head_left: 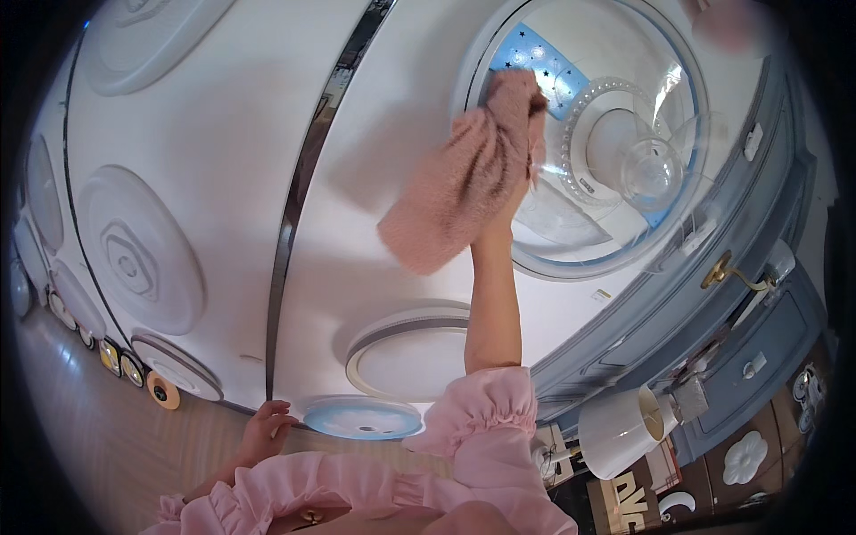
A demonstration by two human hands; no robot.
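Right hand (pixel 510 134), upper centre: grip clamped on pink cloth (pixel 464 178), pressed to round ceiling lamp (pixel 615 232). Left hand (pixel 266 428), lower left: fingers loosely curled, holding nothing, touching white panel (pixel 223 134) edge.

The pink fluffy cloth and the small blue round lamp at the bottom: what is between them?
In the head view, a flat white round lamp sits on the white panel between the cloth and the blue lamp.

Looks like a lighting shop showroom — a white display board (pixel 214 178) is packed with round ceiling lamps (pixel 141 259), way more than any home would have. A row of small downlights (pixel 120 361) runs along its edge, and a table lamp (pixel 620 430) sits by boxes — stock.
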